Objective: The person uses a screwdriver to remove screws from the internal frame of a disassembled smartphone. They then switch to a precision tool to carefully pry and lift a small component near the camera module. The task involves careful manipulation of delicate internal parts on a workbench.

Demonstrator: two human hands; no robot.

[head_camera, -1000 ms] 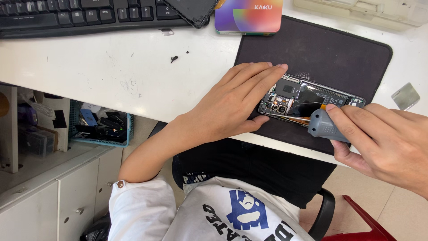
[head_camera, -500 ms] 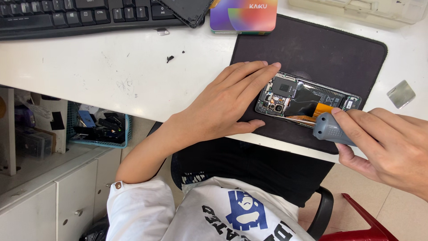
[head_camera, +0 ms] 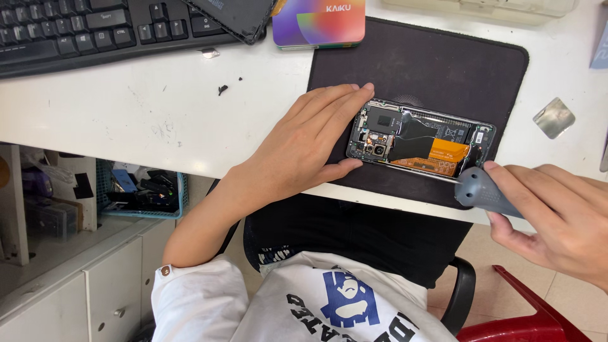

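An opened phone [head_camera: 421, 140] with its back cover off lies on a black mat [head_camera: 437, 69], showing circuit boards and an orange flex cable. My left hand [head_camera: 304, 142] rests flat on the mat with fingers and thumb bracing the phone's left end. My right hand [head_camera: 557, 212] grips a grey-handled screwdriver [head_camera: 484, 193] whose thin shaft points left along the phone's near edge, tip close to the lower edge of the phone.
A black keyboard [head_camera: 95, 28] and a dark phone back cover [head_camera: 231, 16] lie at the far left of the white desk [head_camera: 158, 120]. A colourful box [head_camera: 320, 22] sits behind the mat. A small metal plate [head_camera: 554, 117] lies right. A blue basket [head_camera: 142, 190] stands under the desk.
My right hand with the screwdriver has drawn back to the right and slightly down. My left hand stays braced on the phone's left end.
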